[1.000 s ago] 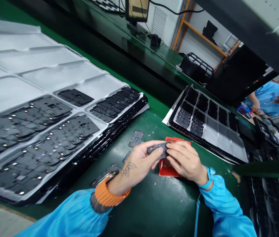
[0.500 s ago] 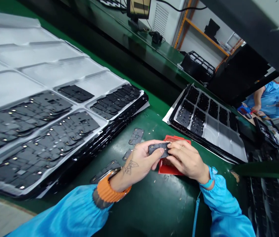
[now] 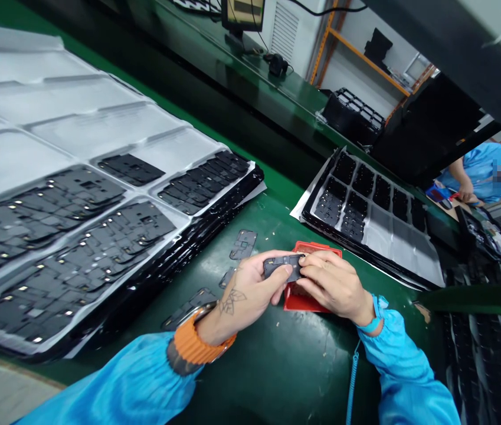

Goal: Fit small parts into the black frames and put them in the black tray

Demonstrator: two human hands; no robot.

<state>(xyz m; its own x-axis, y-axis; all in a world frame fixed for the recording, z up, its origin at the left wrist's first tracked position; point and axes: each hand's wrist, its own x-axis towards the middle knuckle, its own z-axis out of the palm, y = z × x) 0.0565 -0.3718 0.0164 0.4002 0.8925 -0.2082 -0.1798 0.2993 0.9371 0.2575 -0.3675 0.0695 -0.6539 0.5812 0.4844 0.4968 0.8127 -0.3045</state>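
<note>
My left hand (image 3: 254,280) grips a small flat black plastic part (image 3: 277,268) with cut-outs, its thumb lying across the top face. At the part's right end, the bent fingers of my right hand (image 3: 332,283) close on its edge; anything tiny between those fingertips is hidden. Both hands are above the green table, partly covering a red bin (image 3: 305,304) whose contents are mostly hidden. Left of the hands, similar black parts (image 3: 244,244) lie loose on the table, one partly behind my left wrist.
A large white-lined tray (image 3: 100,130) on the left holds rows of black parts. Farther right is a smaller compartment tray (image 3: 392,236). A blue coiled cord (image 3: 352,378) hangs from my right wristband. At far right, a person in blue (image 3: 475,168) works.
The view has shifted slightly, so the trays appear a little farther left. Both hands keep their hold on the black part with barely any movement.
</note>
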